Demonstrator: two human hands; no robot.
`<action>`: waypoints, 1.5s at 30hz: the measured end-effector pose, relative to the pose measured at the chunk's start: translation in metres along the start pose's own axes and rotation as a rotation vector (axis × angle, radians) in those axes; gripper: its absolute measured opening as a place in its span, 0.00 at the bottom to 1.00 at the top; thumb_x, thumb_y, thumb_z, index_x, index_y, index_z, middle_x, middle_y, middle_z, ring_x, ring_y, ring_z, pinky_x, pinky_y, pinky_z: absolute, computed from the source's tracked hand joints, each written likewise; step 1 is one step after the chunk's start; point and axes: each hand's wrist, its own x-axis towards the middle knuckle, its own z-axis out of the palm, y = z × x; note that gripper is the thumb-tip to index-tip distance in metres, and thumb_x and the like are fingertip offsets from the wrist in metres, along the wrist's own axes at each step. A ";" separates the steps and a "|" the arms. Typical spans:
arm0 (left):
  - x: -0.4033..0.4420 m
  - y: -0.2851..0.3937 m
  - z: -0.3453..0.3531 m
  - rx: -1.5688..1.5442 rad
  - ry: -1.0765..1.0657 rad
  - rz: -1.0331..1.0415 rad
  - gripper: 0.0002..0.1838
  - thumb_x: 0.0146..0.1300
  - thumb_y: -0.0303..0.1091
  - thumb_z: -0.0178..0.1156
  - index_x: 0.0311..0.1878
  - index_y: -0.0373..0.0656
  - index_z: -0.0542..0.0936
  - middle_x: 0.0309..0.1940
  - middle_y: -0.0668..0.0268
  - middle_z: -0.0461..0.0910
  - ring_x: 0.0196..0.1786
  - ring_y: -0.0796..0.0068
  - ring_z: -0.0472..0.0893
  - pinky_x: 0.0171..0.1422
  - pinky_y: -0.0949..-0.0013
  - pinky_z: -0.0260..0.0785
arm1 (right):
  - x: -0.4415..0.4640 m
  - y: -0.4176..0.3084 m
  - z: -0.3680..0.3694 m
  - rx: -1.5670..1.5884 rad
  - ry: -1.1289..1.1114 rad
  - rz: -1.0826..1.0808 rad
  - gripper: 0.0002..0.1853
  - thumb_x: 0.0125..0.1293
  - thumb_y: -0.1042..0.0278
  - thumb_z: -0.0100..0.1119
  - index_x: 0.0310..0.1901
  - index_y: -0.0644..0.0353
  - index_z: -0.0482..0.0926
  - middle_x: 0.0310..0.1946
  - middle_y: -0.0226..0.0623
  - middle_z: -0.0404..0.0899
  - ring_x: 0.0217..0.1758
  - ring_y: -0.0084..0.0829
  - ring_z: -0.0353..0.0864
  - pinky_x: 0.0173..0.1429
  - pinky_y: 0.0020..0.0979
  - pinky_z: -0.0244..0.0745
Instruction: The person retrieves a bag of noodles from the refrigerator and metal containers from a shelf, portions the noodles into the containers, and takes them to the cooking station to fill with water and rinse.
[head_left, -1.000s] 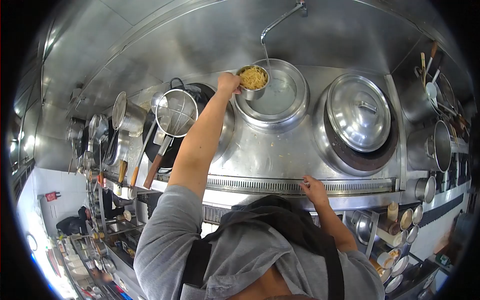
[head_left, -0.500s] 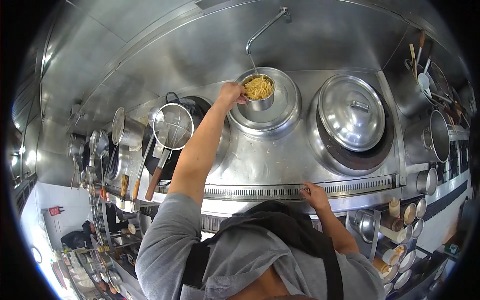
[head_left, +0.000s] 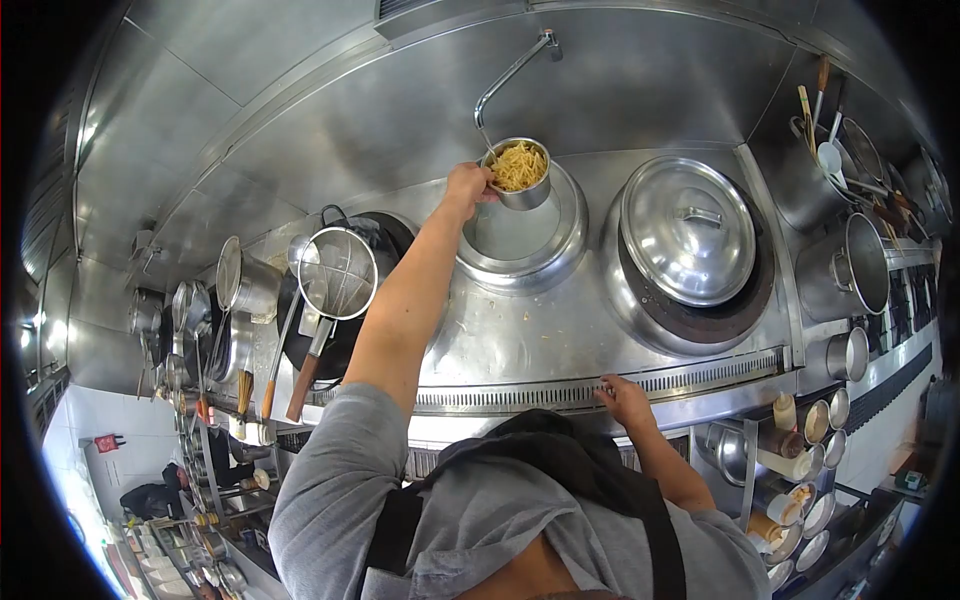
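My left hand (head_left: 470,187) grips the side of a small steel pot (head_left: 525,196) at its left rim. Thin yellow strips (head_left: 519,167), perhaps noodles or cut potato, heap up inside it; I cannot tell which. The pot is over the back of a round steel basin (head_left: 520,250) set in the stove top. Just left of the pot's rim ends a bent wall tap (head_left: 505,80); whether water runs is unclear. My right hand (head_left: 627,402) holds nothing, its fingers loosely bent and apart near the slotted front grate (head_left: 500,399).
On the right, a domed steel lid (head_left: 700,235) covers most of a dark wok (head_left: 680,318). Wire strainers (head_left: 338,270) and a wooden-handled tool (head_left: 305,380) lie at left. Tall pots (head_left: 845,265) and upright utensils (head_left: 828,155) stand at right. Bowls and bottles fill a lower right shelf.
The view has shifted a little. My left hand has carried the pot slightly right and back relative to the tap and basin. My right hand has barely moved.
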 end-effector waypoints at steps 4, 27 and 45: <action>0.009 -0.002 -0.003 0.018 0.049 0.007 0.06 0.53 0.23 0.56 0.34 0.30 0.75 0.30 0.53 0.78 0.27 0.63 0.80 0.28 0.65 0.78 | 0.002 0.003 -0.003 -0.031 -0.013 0.018 0.16 0.56 0.64 0.63 0.44 0.60 0.76 0.32 0.44 0.82 0.36 0.47 0.81 0.41 0.42 0.75; -0.001 -0.006 -0.025 0.056 0.135 0.002 0.06 0.54 0.22 0.55 0.34 0.29 0.74 0.30 0.54 0.77 0.26 0.62 0.80 0.30 0.63 0.79 | -0.003 0.014 0.008 -0.132 0.014 -0.045 0.16 0.54 0.63 0.66 0.43 0.60 0.78 0.28 0.43 0.81 0.31 0.43 0.82 0.36 0.39 0.76; -0.008 -0.005 -0.027 0.024 0.106 -0.021 0.07 0.55 0.22 0.55 0.36 0.28 0.73 0.32 0.52 0.77 0.30 0.60 0.81 0.34 0.61 0.80 | -0.008 0.019 0.012 -0.145 0.017 -0.039 0.15 0.54 0.64 0.66 0.41 0.61 0.78 0.29 0.44 0.81 0.33 0.45 0.81 0.38 0.40 0.76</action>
